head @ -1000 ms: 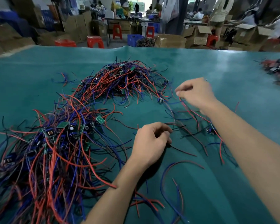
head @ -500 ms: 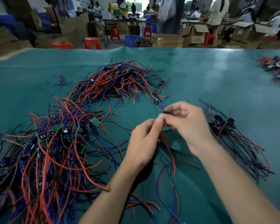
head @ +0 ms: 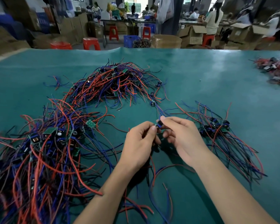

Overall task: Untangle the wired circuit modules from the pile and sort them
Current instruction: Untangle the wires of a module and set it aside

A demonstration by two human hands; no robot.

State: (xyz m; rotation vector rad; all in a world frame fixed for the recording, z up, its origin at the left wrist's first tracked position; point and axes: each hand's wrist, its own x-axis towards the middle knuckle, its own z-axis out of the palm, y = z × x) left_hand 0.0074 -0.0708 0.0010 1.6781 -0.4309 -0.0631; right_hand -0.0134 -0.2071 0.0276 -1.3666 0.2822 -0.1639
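A small dark circuit module (head: 159, 125) with red and blue wires is held above the teal table between both hands. My left hand (head: 138, 143) pinches it from the left, and my right hand (head: 183, 139) pinches it from the right with thumb and forefinger. Its wires hang down under my hands and trail towards me. A big tangled pile of wired modules (head: 44, 151) lies at the left. A second tangled heap (head: 116, 83) lies further back. A laid-out bunch of modules (head: 217, 126) with wires running one way rests to the right of my right hand.
The teal table cover (head: 200, 81) spreads to the far edge. Another heap of modules (head: 275, 70) lies at the far right. Loose red and blue wires (head: 160, 199) lie near the front. Beyond the table stand cardboard boxes, red stools and people working.
My right hand came back from the far right to meet my left hand. Both now hold one module, raised a little. The sorted bunch at the right came into view.
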